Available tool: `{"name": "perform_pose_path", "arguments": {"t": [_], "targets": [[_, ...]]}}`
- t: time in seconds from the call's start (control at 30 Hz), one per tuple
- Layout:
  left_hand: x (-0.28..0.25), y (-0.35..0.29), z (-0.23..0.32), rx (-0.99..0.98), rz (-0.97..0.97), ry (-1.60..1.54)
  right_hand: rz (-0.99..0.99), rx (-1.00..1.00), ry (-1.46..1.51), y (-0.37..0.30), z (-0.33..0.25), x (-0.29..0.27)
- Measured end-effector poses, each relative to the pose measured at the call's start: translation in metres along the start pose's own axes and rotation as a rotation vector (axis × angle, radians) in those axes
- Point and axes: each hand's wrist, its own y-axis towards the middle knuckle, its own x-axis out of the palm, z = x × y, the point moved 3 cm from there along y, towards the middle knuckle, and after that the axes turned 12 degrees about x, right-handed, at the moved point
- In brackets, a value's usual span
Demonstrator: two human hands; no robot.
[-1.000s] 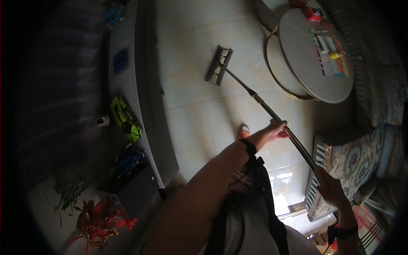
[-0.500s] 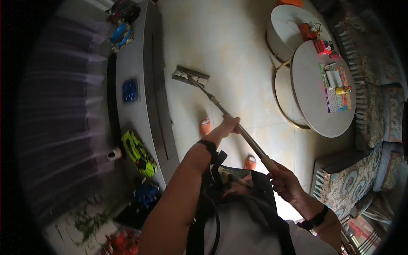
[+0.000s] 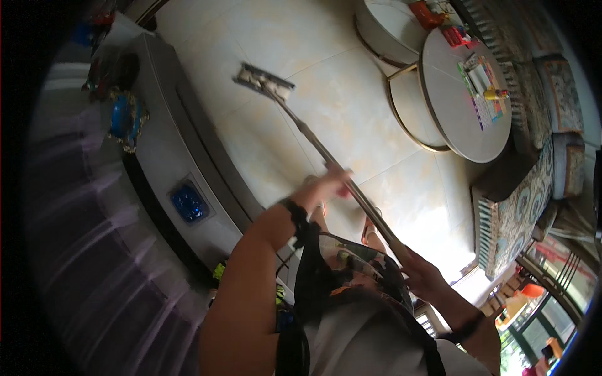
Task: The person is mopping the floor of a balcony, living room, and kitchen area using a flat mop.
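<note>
A long-handled flat mop (image 3: 370,208) runs slantwise from my right hand up to its flat rectangular head (image 3: 266,83), which lies on the pale tiled floor ahead of me. My left hand (image 3: 337,180) is closed round the middle of the pole, slightly smeared by motion. Lower down, my right hand (image 3: 423,274) grips the upper end of the handle. Both wrists wear dark bands. My feet in sandals show partly below the pole.
Left of me runs a long grey cabinet (image 3: 164,141) bearing a blue and gold ornament (image 3: 125,119) and a blue tray (image 3: 189,201), with a curtain behind. To the right stand round nesting tables (image 3: 448,119) and a patterned sofa (image 3: 511,200).
The whole view has rotated, with the cabinet now slanting and the tables higher up. The mop head sits further up and left in view; both hands keep hold of the pole.
</note>
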Motion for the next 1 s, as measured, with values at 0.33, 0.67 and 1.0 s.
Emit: {"name": "perform_pose_path", "arguments": {"t": [0.33, 0.67, 1.0], "targets": [[0.183, -0.066, -0.008, -0.414, -0.39, -0.131, 0.801, -0.122, -0.402, -0.175, 0.057, -0.028], [0.031, 0.034, 0.151, 0.054, -0.076, -0.172, 0.607, -0.271, -0.681, -0.042, -0.131, 0.058], [-0.162, 0.121, 0.341, 0.552, -0.092, 0.033, 0.069, -0.596, -0.906, 0.229, -0.392, 0.266]]}}
